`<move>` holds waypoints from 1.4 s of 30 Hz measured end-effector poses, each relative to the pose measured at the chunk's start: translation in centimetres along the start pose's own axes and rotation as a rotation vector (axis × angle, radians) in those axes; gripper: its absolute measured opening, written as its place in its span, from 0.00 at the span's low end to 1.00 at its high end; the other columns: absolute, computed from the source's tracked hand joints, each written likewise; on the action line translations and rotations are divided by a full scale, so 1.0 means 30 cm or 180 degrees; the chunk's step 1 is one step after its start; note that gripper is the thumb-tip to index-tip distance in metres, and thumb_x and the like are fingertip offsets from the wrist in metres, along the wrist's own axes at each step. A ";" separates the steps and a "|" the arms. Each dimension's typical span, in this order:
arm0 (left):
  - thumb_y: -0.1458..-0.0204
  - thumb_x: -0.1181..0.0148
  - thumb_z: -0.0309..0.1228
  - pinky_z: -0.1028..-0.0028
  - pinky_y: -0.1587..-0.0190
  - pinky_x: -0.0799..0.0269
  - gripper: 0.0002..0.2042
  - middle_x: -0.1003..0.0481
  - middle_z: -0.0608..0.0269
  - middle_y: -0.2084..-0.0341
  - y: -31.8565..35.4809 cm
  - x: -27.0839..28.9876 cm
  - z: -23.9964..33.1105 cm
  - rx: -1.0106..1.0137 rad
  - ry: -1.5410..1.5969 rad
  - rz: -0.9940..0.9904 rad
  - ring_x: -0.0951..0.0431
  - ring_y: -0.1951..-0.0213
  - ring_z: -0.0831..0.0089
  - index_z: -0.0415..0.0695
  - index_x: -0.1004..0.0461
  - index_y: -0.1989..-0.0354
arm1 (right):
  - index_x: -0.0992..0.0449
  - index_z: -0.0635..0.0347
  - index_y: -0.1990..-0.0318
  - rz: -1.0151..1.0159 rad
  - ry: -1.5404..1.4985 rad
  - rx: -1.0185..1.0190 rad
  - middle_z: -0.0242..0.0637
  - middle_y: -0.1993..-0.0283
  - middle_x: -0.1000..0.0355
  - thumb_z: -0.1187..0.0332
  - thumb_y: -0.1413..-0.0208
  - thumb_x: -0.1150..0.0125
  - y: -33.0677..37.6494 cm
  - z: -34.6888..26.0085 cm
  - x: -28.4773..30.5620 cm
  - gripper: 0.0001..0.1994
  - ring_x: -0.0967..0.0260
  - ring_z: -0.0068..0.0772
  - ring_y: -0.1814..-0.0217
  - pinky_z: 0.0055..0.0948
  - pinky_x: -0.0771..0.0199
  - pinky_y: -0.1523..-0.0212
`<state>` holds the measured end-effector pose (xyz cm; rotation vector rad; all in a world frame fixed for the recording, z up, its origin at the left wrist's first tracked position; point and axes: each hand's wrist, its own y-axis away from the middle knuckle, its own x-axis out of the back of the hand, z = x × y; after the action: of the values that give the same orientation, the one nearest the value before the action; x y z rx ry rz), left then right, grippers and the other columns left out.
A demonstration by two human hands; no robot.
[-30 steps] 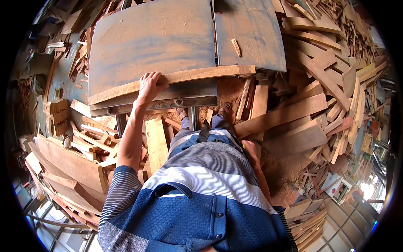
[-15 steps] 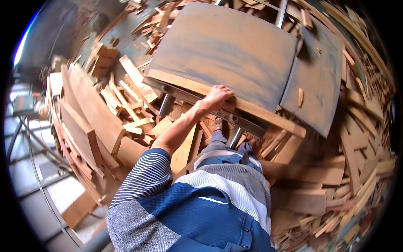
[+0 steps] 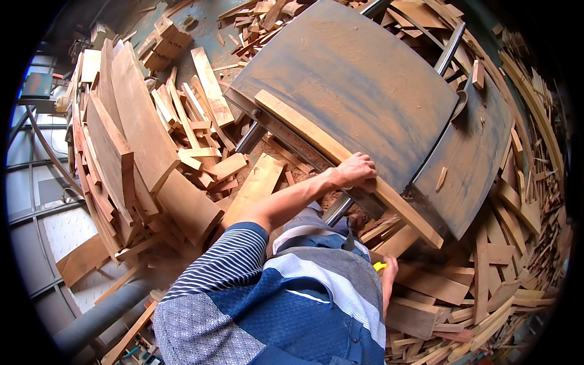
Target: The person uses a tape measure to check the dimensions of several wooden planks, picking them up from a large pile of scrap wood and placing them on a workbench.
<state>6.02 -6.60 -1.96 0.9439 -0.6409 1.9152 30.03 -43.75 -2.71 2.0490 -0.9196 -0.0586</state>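
Note:
A long pale wooden strip (image 3: 316,140) lies along the near edge of a dusty grey metal machine table (image 3: 359,85). My left hand (image 3: 356,171) rests on the strip with its fingers curled over it, pressing it against the table edge. My right hand (image 3: 387,277) hangs low beside my hip, close to something small and yellow (image 3: 379,266); whether it grips that thing I cannot tell. My striped blue and grey shirt fills the lower middle of the view.
Heaps of wood offcuts and planks (image 3: 182,152) surround the table on the left, and more offcuts (image 3: 486,274) lie on the right. Large curved boards (image 3: 128,128) lean at the left. A grey pipe (image 3: 103,313) runs at lower left.
The view has swung round, so the table now sits tilted toward the upper right. My left hand stays on the strip at the table edge. My right hand has come into view.

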 end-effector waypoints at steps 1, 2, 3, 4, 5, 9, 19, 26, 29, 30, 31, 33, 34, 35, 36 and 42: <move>0.54 0.31 0.47 0.63 0.45 0.33 0.15 0.22 0.66 0.58 -0.002 -0.015 0.017 -0.0059 -0.0046 0.0099 0.25 0.51 0.63 0.51 0.19 0.63 | 0.22 0.61 0.48 0.0214 -0.0289 -0.0053 0.37 0.58 0.25 0.66 0.45 0.37 -0.014 -0.039 -0.012 0.18 0.28 0.32 0.57 0.31 0.26 0.55; 0.54 0.31 0.47 0.63 0.45 0.33 0.15 0.22 0.67 0.59 -0.003 -0.025 0.023 -0.0036 -0.0019 0.0123 0.25 0.51 0.63 0.51 0.19 0.63 | 0.21 0.58 0.49 0.0430 -0.0578 -0.0106 0.35 0.60 0.25 0.64 0.43 0.36 -0.023 -0.078 -0.020 0.16 0.28 0.30 0.60 0.31 0.26 0.58; 0.53 0.31 0.47 0.63 0.45 0.33 0.15 0.22 0.67 0.59 0.008 -0.017 0.032 0.0000 0.0012 0.0130 0.25 0.51 0.63 0.52 0.19 0.63 | 0.21 0.55 0.51 0.0260 -0.1006 -0.0305 0.34 0.63 0.25 0.61 0.42 0.35 -0.036 -0.115 -0.006 0.14 0.28 0.28 0.64 0.30 0.25 0.63; 0.53 0.32 0.47 0.63 0.44 0.33 0.15 0.22 0.67 0.59 0.015 -0.009 0.039 0.0049 0.0051 0.0147 0.25 0.51 0.63 0.52 0.19 0.62 | 0.20 0.53 0.54 0.0090 -0.1419 -0.0504 0.32 0.65 0.25 0.57 0.41 0.34 -0.044 -0.168 -0.004 0.13 0.28 0.26 0.68 0.29 0.25 0.68; 0.53 0.32 0.46 0.64 0.44 0.33 0.17 0.22 0.66 0.57 0.028 0.003 0.041 0.0125 0.0191 -0.0113 0.25 0.50 0.63 0.51 0.20 0.59 | 0.23 0.50 0.52 -0.0218 -0.1695 -0.0513 0.30 0.67 0.24 0.49 0.40 0.35 -0.037 -0.217 0.009 0.17 0.29 0.24 0.75 0.27 0.27 0.76; 0.57 0.28 0.46 0.62 0.42 0.35 0.26 0.24 0.62 0.54 0.082 0.014 -0.006 -0.0186 0.0063 0.0233 0.27 0.47 0.62 0.48 0.26 0.51 | 0.28 0.48 0.45 -0.0217 -0.1997 -0.0447 0.31 0.63 0.23 0.36 0.40 0.42 -0.111 -0.339 -0.029 0.29 0.31 0.23 0.76 0.23 0.33 0.81; 0.58 0.32 0.38 0.62 0.46 0.37 0.20 0.29 0.61 0.60 0.188 0.213 -0.127 0.0184 -0.0019 0.0011 0.29 0.54 0.63 0.47 0.30 0.57 | 0.29 0.48 0.79 0.0871 -0.2354 -0.0939 0.32 0.81 0.32 0.45 0.42 0.34 -0.247 -0.361 -0.011 0.22 0.38 0.31 0.82 0.30 0.37 0.78; 0.50 0.43 0.35 0.69 0.51 0.35 0.11 0.30 0.63 0.64 0.063 0.092 -0.001 0.0306 -0.0151 -0.0058 0.30 0.57 0.68 0.46 0.30 0.60 | 0.25 0.54 0.75 0.0747 -0.2370 -0.0824 0.37 0.78 0.29 0.44 0.38 0.39 -0.291 -0.308 0.207 0.24 0.35 0.38 0.77 0.33 0.33 0.74; 0.49 0.44 0.35 0.69 0.50 0.35 0.12 0.30 0.62 0.62 0.089 0.091 -0.024 0.0330 -0.0118 -0.0035 0.29 0.57 0.67 0.44 0.31 0.59 | 0.26 0.55 0.76 0.0719 -0.2265 -0.0819 0.38 0.78 0.29 0.41 0.38 0.40 -0.300 -0.317 0.159 0.26 0.35 0.39 0.77 0.34 0.33 0.74; 0.49 0.44 0.35 0.69 0.50 0.34 0.12 0.29 0.62 0.62 0.098 0.099 -0.033 0.0348 -0.0090 -0.0025 0.29 0.57 0.67 0.44 0.30 0.59 | 0.26 0.56 0.77 0.0756 -0.2269 -0.0822 0.38 0.78 0.29 0.41 0.39 0.39 -0.303 -0.313 0.153 0.27 0.36 0.38 0.78 0.33 0.33 0.75; 0.49 0.44 0.36 0.69 0.50 0.34 0.12 0.29 0.62 0.62 0.106 0.107 -0.040 0.0362 -0.0065 -0.0013 0.29 0.57 0.67 0.44 0.30 0.59 | 0.26 0.56 0.77 0.0792 -0.2276 -0.0822 0.37 0.79 0.29 0.41 0.39 0.39 -0.303 -0.308 0.148 0.27 0.36 0.37 0.79 0.32 0.33 0.75; 0.50 0.45 0.36 0.69 0.50 0.34 0.12 0.29 0.62 0.62 0.113 0.111 -0.045 0.0390 -0.0056 -0.0035 0.29 0.56 0.67 0.44 0.30 0.59 | 0.26 0.55 0.78 0.0740 -0.2344 -0.0784 0.36 0.79 0.28 0.42 0.39 0.38 -0.299 -0.297 0.140 0.27 0.38 0.35 0.80 0.30 0.34 0.76; 0.50 0.45 0.36 0.69 0.50 0.34 0.12 0.29 0.62 0.62 0.115 0.111 -0.048 0.0390 -0.0070 -0.0034 0.29 0.56 0.67 0.44 0.30 0.59 | 0.26 0.55 0.78 0.0798 -0.2354 -0.0784 0.35 0.79 0.27 0.42 0.39 0.38 -0.300 -0.293 0.136 0.26 0.38 0.34 0.80 0.30 0.34 0.76; 0.49 0.45 0.36 0.69 0.50 0.34 0.12 0.29 0.62 0.62 0.118 0.110 -0.051 0.0390 -0.0086 -0.0031 0.29 0.56 0.67 0.44 0.30 0.59 | 0.26 0.55 0.78 0.0855 -0.2365 -0.0782 0.35 0.79 0.27 0.42 0.39 0.39 -0.296 -0.285 0.131 0.26 0.38 0.34 0.80 0.30 0.34 0.76; 0.49 0.45 0.36 0.69 0.50 0.34 0.12 0.29 0.62 0.61 0.121 0.112 -0.051 0.0387 -0.0098 -0.0026 0.29 0.56 0.67 0.44 0.30 0.59 | 0.26 0.55 0.78 0.0915 -0.2376 -0.0778 0.35 0.79 0.27 0.42 0.39 0.39 -0.295 -0.279 0.134 0.26 0.38 0.34 0.80 0.30 0.34 0.76; 0.50 0.43 0.36 0.68 0.48 0.34 0.14 0.29 0.61 0.60 0.130 0.124 -0.057 0.0392 0.0064 -0.0031 0.29 0.55 0.66 0.43 0.30 0.58 | 0.26 0.54 0.78 0.0618 -0.2484 -0.0732 0.36 0.78 0.29 0.40 0.39 0.40 -0.293 -0.271 0.144 0.27 0.35 0.37 0.78 0.32 0.33 0.74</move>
<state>0.79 -5.42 -0.17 1.0013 -0.5105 1.9709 41.23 -37.73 -2.82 1.7084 -1.4925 -0.8640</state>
